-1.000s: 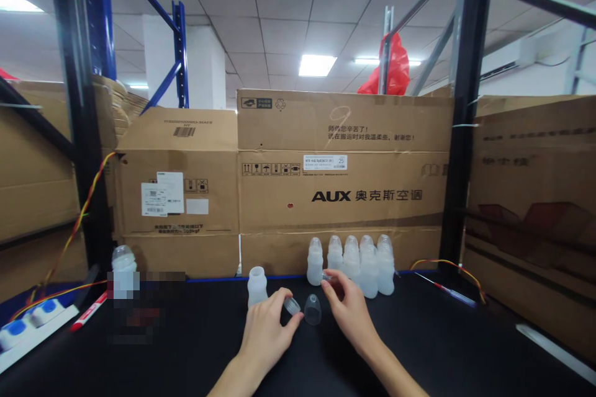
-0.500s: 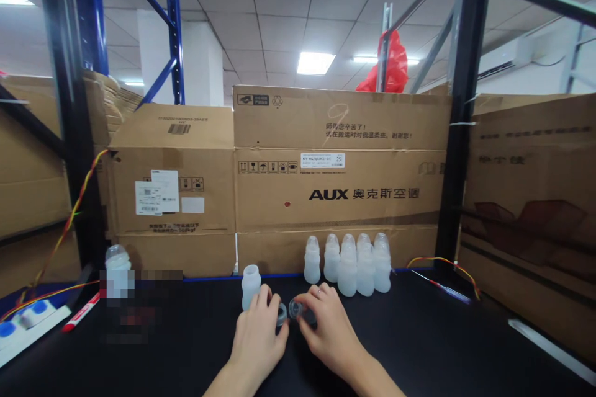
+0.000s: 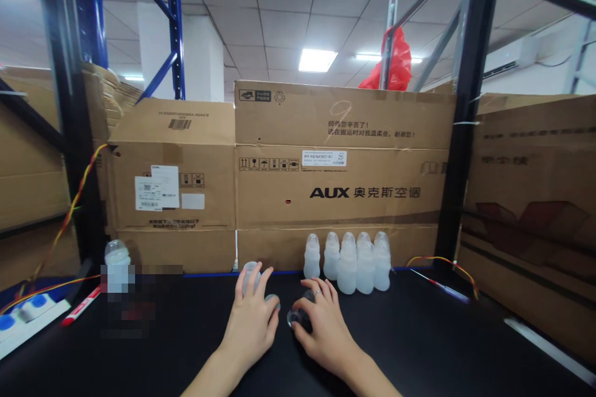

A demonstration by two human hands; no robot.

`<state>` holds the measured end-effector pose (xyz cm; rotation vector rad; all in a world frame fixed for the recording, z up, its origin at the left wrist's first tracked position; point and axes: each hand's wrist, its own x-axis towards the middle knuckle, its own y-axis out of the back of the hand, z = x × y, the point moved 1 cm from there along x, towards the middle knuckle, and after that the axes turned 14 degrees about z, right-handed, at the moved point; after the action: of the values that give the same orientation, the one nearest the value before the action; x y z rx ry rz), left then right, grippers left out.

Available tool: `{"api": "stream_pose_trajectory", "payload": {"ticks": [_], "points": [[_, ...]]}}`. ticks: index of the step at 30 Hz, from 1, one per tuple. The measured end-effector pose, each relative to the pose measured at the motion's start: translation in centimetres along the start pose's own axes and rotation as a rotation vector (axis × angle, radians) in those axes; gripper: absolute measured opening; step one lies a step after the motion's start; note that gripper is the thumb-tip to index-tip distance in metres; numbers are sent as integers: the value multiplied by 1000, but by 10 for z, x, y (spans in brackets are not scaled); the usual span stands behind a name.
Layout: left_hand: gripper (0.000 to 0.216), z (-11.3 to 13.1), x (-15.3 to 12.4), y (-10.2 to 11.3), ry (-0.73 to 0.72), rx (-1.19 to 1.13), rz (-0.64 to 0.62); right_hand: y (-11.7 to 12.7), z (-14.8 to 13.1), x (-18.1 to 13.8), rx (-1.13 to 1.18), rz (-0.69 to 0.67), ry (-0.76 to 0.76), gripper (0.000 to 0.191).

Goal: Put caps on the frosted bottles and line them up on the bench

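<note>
Since half a second ago, the left hand (image 3: 248,322) has moved left and forward to the open bottle (image 3: 250,268), and a small gray ring (image 3: 272,299) has shifted left with it.

At the far left, a white power strip (image 3: 44,316) sits with blue and white plugs. Next comes a red and white marker (image 3: 81,306). Behind it stands a bottle with a clear cap (image 3: 117,254), and part of it is covered by blurry squares.

Near the middle, the open bottle stands upright on the black bench (image 3: 153,363). Its top is open, but fingers hide most of it, so I cannot see what is inside. The left hand's grip is spread apart around the front of the bottle, and I cannot tell if it touches. The gray ring is between the thumb and pointer finger.

To the right, the right hand (image 3: 326,325) has its grip pinched on a small clear piece (image 3: 292,319). A clear dome (image 3: 307,299) is partly hidden under its fingers.

Behind that hand, five white bottles (image 3: 347,270) stand close in a bunch, each with a clear cap on. Their sides are cloudy, so I cannot tell what they hold. Farther right lies a screwdriver (image 3: 449,290).
</note>
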<state>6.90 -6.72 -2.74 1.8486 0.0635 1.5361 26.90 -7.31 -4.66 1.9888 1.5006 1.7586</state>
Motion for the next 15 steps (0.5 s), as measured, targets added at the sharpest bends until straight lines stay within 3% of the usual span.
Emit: {"api": "stream_pose_trajectory", "payload": {"ticks": [5, 15], "points": [[18, 1, 4, 9, -17, 42, -46, -6, -4, 3, 32, 29, -28, 16], [18, -9, 1, 3, 53, 26, -61, -30, -9, 16, 30, 25, -34, 20]]}}
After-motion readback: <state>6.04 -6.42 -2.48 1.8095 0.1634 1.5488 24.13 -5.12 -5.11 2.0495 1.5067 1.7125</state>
